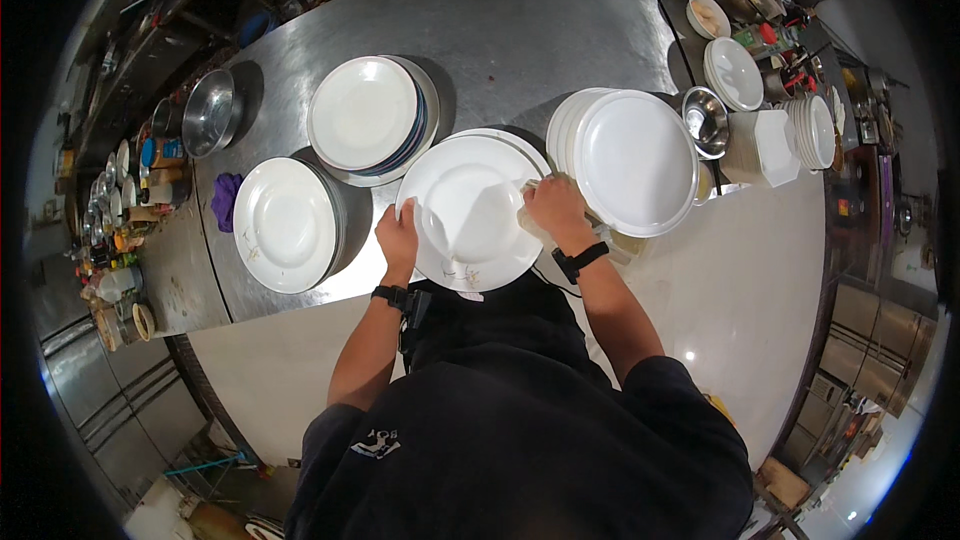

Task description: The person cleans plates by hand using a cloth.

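Observation:
A round white plate with a small floral mark near its rim is in front of my body, over the near edge of the steel table. My left hand grips its left rim, thumb on top. At the right rim, my right hand is closed on a pale cloth that is pressed against the plate. Behind it, the rims of more white plates show. To the left stands a stack of similar plates. To the right is a stack of white plates, close to my right hand.
Farther back on the steel table stands another plate stack. A steel bowl and a purple cloth lie left. A small steel bowl, white dishes and stacked plates are at right.

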`<action>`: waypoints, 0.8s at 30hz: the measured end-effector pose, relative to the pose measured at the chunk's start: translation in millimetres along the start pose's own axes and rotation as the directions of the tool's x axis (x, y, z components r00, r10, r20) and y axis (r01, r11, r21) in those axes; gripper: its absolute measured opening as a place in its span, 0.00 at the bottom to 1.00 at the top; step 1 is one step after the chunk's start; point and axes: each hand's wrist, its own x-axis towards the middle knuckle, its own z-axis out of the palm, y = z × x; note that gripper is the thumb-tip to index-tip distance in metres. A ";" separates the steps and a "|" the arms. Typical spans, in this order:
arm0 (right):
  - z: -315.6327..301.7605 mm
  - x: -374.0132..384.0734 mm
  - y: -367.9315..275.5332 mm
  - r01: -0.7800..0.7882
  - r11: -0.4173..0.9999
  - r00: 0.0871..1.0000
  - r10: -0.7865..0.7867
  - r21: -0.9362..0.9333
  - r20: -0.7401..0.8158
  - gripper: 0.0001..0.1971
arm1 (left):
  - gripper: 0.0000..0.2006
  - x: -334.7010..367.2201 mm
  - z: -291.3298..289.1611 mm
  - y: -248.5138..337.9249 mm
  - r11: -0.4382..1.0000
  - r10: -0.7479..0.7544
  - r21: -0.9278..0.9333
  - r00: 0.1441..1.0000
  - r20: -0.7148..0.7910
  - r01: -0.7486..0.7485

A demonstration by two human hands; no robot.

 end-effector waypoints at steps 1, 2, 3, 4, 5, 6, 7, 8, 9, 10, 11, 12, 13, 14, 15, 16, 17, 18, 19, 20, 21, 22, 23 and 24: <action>3.9 -1.9 2.6 -0.001 1.000 0.999 0.001 0.004 -0.044 0.19 | 0.21 0.4 0.1 2.2 1.000 -0.006 0.010 1.000 0.008 0.005; 7.4 -4.8 6.1 -0.008 1.000 0.999 0.008 0.004 -0.044 0.19 | 0.21 0.9 1.2 4.8 1.000 -0.011 0.019 1.000 0.017 0.010; 8.9 -8.6 5.8 -0.003 1.000 0.994 0.005 0.024 -0.105 0.19 | 0.21 1.3 0.8 2.2 1.000 -0.011 0.022 1.000 0.017 0.010; 10.0 -13.3 6.2 0.002 0.999 0.986 0.005 0.043 -0.167 0.19 | 0.21 2.0 0.9 -0.1 0.999 -0.006 0.033 1.000 0.000 0.006; 10.6 -19.6 7.6 0.000 0.999 0.986 0.007 0.046 -0.167 0.19 | 0.21 2.7 0.7 -2.4 0.999 -0.002 0.044 1.000 -0.017 0.002; 6.9 -27.7 8.5 -0.028 0.996 0.988 0.041 0.087 -0.151 0.19 | 0.21 2.6 1.5 -3.4 0.999 -0.003 0.043 1.000 -0.014 0.004; 4.7 -36.9 11.9 -0.058 0.990 0.988 0.075 0.126 -0.134 0.20 | 0.22 1.4 2.6 -3.4 0.999 -0.021 0.036 1.000 -0.022 0.022; 2.3 -47.1 17.1 -0.062 0.990 0.988 0.079 0.124 -0.132 0.20 | 0.22 0.5 3.9 -3.5 0.999 -0.039 0.030 0.999 -0.030 0.040; -1.2 -58.3 24.9 -0.072 0.973 0.989 0.098 0.221 -0.111 0.20 | 0.22 0.0 5.3 -2.3 0.999 -0.041 0.029 0.999 -0.026 0.041; -1.7 -68.1 35.3 -0.082 0.945 0.989 0.115 0.316 -0.088 0.20 | 0.22 -0.1 6.6 -0.7 0.998 -0.054 0.040 0.998 -0.029 0.055; -3.0 -75.5 47.2 -0.086 0.945 0.989 0.119 0.316 -0.087 0.20 | 0.22 0.0 7.5 0.5 0.996 -0.068 0.053 0.997 -0.031 0.069; -3.6 -82.9 63.6 -0.135 0.919 0.991 0.116 0.372 0.071 0.21 | 0.22 0.6 9.5 4.0 0.996 -0.067 0.051 0.997 -0.024 0.068; -1.7 -91.5 81.1 -0.192 0.888 0.968 0.103 0.417 0.227 0.22 | 0.22 1.1 11.7 7.7 0.996 -0.058 0.067 0.998 -0.025 0.059; 3.8 -101.3 97.5 -0.199 0.887 0.967 0.110 0.416 0.228 0.22 | 0.21 1.9 14.1 9.9 0.995 -0.047 0.085 0.999 -0.027 0.049; 13.2 -111.1 113.6 -0.247 0.754 0.966 0.139 0.609 0.220 0.23 | 0.21 4.4 15.4 3.6 0.995 -0.045 0.084 0.999 -0.024 0.047; 25.0 -119.0 129.1 -0.272 0.577 0.962 0.162 0.770 0.218 0.25 | 0.20 8.4 14.8 -9.8 0.991 0.019 0.135 0.998 -0.068 -0.010; 40.4 -127.5 150.5 -0.145 0.443 0.984 0.162 0.885 0.080 0.32 | 0.19 10.5 19.7 -15.5 0.982 0.085 0.179 0.991 -0.100 -0.066; 44.9 -130.5 163.7 -0.148 0.443 0.982 0.170 0.884 0.079 0.32 | 0.19 9.8 23.0 -13.1 0.982 0.086 0.176 0.992 -0.092 -0.069; 46.3 -134.6 173.6 -0.207 0.071 0.943 0.280 0.976 0.180 0.34 | 0.19 7.8 24.9 -7.7 0.993 0.011 0.122 0.997 -0.083 -0.001; 48.5 -138.8 182.5 -0.201 -0.314 0.889 0.339 0.928 0.307 0.37 | 0.19 6.0 26.6 -2.2 0.995 -0.065 0.070 0.995 -0.070 0.070; 46.8 -137.1 186.9 -0.162 -0.332 0.871 0.395 0.929 0.293 0.39 | 0.19 5.7 25.6 -6.2 0.995 -0.029 0.091 0.996 -0.084 0.037; 45.7 -131.3 190.8 -0.123 -0.348 0.848 0.449 0.930 0.280 0.41 | 0.19 5.3 24.4 -10.1 0.995 -0.027 0.093 0.996 -0.081 0.035; 45.9 -124.8 193.0 -0.122 -0.350 0.848 0.450 0.929 0.281 0.41 | 0.19 4.6 23.1 -13.8 0.994 -0.021 0.109 0.996 -0.090 0.031; 45.4 -116.4 197.0 -0.137 -0.297 0.847 0.459 0.945 0.267 0.40 | 0.19 5.9 25.3 -14.0 0.993 -0.009 0.118 0.996 -0.094 0.020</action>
